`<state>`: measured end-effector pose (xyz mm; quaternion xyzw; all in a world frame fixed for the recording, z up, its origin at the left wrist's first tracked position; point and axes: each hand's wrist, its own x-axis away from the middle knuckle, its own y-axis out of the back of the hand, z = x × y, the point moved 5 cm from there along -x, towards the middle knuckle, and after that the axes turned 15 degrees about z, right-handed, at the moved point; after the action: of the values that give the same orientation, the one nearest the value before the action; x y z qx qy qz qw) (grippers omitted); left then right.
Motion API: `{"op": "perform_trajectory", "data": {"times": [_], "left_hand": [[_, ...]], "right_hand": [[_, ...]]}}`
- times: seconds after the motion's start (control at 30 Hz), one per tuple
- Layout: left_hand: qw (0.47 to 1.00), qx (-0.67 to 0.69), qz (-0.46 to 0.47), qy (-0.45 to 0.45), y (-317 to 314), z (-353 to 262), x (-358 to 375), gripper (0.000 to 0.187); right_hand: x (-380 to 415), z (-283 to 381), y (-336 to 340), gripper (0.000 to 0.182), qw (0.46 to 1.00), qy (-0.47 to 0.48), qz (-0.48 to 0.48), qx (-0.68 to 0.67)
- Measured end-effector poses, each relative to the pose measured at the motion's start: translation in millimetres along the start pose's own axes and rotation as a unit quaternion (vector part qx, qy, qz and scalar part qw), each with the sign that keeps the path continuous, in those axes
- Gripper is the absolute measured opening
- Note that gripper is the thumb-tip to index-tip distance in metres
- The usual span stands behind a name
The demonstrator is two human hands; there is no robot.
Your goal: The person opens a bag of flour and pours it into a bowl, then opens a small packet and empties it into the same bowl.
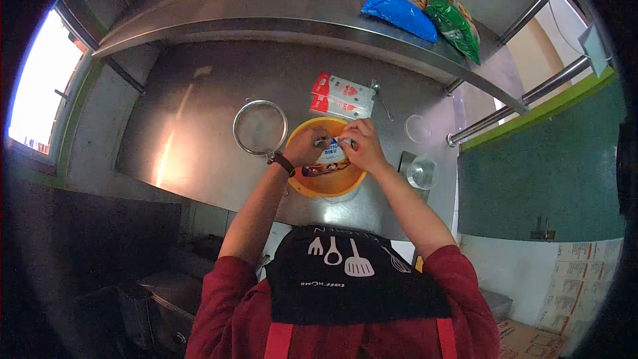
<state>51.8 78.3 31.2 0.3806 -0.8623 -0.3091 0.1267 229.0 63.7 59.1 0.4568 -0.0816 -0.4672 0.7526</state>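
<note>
Over the orange bowl (308, 183), a white flour packet (330, 152) with blue lettering is held upright, its lower part inside the rim. My left hand (308, 145) pinches the packet's upper left edge, fingers curled. On the other side, my right hand (362, 144) grips the upper right corner between thumb and fingers. Both hands' fingertips sit close together along the packet's top edge. Left of the bowl lies a round metal strainer (260, 127), its handle toward my left wrist.
Two red and white packs (343, 96) lie behind the bowl beside a metal utensil (381, 96). A clear tub (421, 173) and a clear round lid (417, 129) are at right. The overhead steel shelf (266, 6) carries a blue bag (399, 10) and a green bag (454, 21).
</note>
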Motion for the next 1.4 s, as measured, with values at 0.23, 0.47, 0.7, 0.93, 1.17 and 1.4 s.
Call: {"op": "perform_trajectory", "data": {"times": [0.23, 0.47, 0.7, 0.93, 1.17, 1.4], "left_hand": [[0.996, 0.081, 0.006, 0.021, -8, 15, -3, 0.016], [0.996, 0.077, 0.022, 0.03, -9, 15, -2, 0.016], [0.997, 0.08, 0.004, -0.004, -9, 11, 0, 0.017], [0.997, 0.067, 0.025, -0.042, -11, 19, 3, 0.017], [0.996, -0.069, -0.03, -0.055, -14, 28, 3, 0.017], [0.994, 0.096, 0.006, -0.055, -9, 23, 1, 0.019]], "right_hand": [[0, 8, -6, 0.016, 0.988, 0.095, 0.042, 0.113], [-8, 21, -2, 0.017, 0.984, 0.087, 0.107, 0.111], [-22, -6, -16, 0.019, 0.978, 0.059, 0.199, 0.001], [-12, -11, -29, 0.021, 0.985, -0.031, 0.167, 0.015], [-6, -7, -32, 0.023, 0.988, -0.03, 0.141, 0.058], [-6, -12, -30, 0.024, 0.988, -0.035, 0.146, 0.047]]}}
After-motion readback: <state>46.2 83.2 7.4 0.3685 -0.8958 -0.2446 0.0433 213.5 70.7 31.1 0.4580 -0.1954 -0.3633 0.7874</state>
